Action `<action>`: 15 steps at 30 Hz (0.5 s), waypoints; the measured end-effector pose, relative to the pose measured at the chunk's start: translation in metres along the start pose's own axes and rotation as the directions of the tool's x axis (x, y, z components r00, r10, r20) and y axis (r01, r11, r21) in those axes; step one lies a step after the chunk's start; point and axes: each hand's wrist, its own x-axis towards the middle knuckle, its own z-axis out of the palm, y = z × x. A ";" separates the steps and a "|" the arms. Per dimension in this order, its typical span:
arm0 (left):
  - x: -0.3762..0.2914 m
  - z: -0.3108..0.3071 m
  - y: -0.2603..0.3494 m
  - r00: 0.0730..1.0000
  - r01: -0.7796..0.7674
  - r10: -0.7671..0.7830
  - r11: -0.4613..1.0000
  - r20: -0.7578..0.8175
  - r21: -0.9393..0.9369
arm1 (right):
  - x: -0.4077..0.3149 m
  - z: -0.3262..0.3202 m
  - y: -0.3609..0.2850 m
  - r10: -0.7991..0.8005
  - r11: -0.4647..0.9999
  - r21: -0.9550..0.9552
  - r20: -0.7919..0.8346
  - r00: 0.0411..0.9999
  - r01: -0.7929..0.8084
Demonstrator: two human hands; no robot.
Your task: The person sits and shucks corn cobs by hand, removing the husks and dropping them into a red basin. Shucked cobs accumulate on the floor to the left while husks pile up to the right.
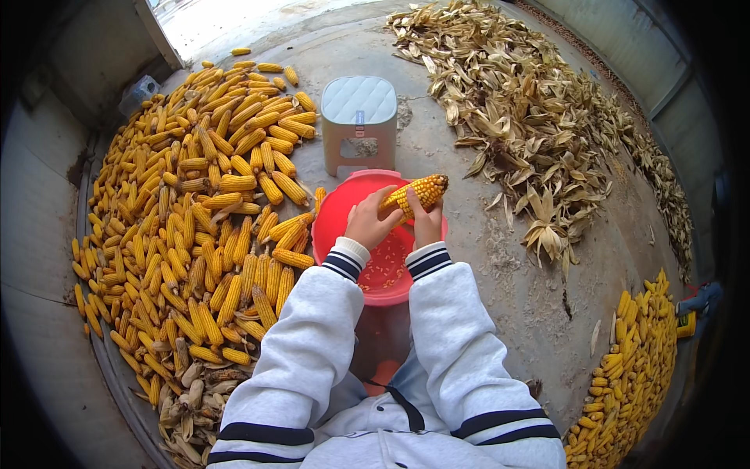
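Observation:
Both hands hold one ear of yellow corn (pixel 430 189) above a red plastic basin (pixel 334 234). My left hand (pixel 370 220) grips the ear's left end, and my right hand (pixel 426 220) is wrapped round its right part, thumb on the kernels. The ear tilts slightly up to the right, its dark tip pointing right. Loose kernels (pixel 387 264) lie scattered on the basin's bottom. My forearms and the ear hide part of the basin.
A large heap of husked corn ears (pixel 199 234) lies left of the basin. Beyond the basin stands a stool with a pale quilted top (pixel 360 97). Dry husks (pixel 510 99) are piled at the upper right; another corn heap (pixel 627 369) is at the lower right.

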 end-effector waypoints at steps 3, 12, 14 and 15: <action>0.002 0.004 -0.012 0.999 0.005 -0.001 0.994 0.033 -0.109 | -0.004 0.004 -0.004 -0.031 0.999 0.017 0.057 0.998 0.030; -0.002 -0.009 0.004 0.968 0.174 -0.149 0.979 0.200 -0.111 | -0.005 0.002 -0.011 -0.032 0.999 -0.003 0.102 0.994 0.033; -0.003 -0.008 0.004 0.973 0.155 -0.129 0.980 0.189 -0.127 | -0.005 0.001 -0.012 -0.008 1.000 -0.003 0.123 0.992 0.009; -0.004 -0.008 0.004 0.976 0.146 -0.121 0.980 0.181 -0.134 | -0.006 0.002 -0.013 0.003 1.000 -0.007 0.141 0.990 -0.002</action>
